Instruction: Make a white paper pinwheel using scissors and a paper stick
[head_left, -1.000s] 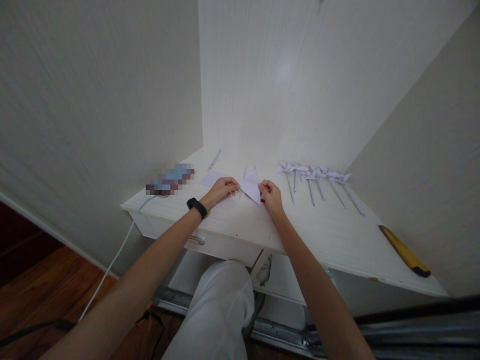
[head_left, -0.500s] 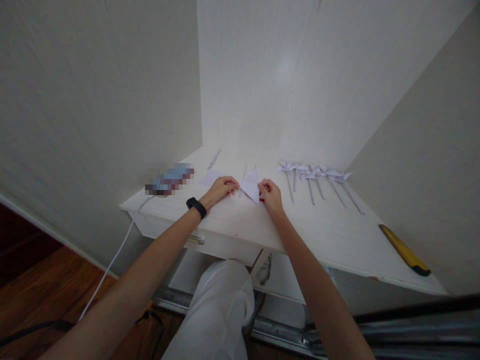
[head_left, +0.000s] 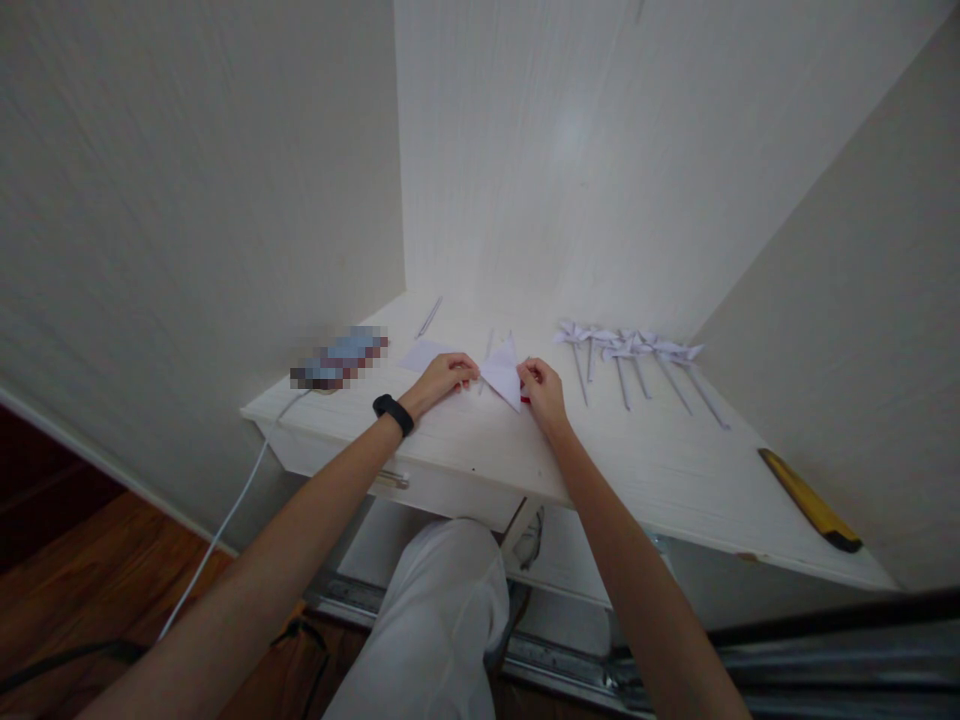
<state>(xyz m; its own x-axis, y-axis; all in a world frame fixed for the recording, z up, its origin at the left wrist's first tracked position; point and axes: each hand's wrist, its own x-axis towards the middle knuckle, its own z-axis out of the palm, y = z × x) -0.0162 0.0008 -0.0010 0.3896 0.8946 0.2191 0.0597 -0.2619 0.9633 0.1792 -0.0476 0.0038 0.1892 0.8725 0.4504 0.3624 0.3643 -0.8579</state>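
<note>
Between my two hands is a folded piece of white paper (head_left: 501, 374) with pointed corners, just above the white desk (head_left: 465, 440). My left hand (head_left: 450, 372) pinches its left corner between thumb and fingers. On its right edge, the fingertips of my right hand (head_left: 538, 380) are closed. A small red thing (head_left: 524, 396) shows by the right fingers; I cannot make out what it is. Behind the left hand lies a flat sheet of white paper (head_left: 427, 354). A thin paper stick (head_left: 490, 343) is partly hidden behind the folded piece.
Several paper pinwheels (head_left: 630, 345) on sticks lie in a row at the back right. Loose thin sticks (head_left: 429, 317) rest at the back left. A pixelated object (head_left: 339, 358) with a white cable (head_left: 225, 522) sits at left. A yellow-and-black tool (head_left: 810, 500) lies near the right edge.
The folded paper's lower point has tilted slightly down and to the right. Both hands stay in almost the same place, still holding it.
</note>
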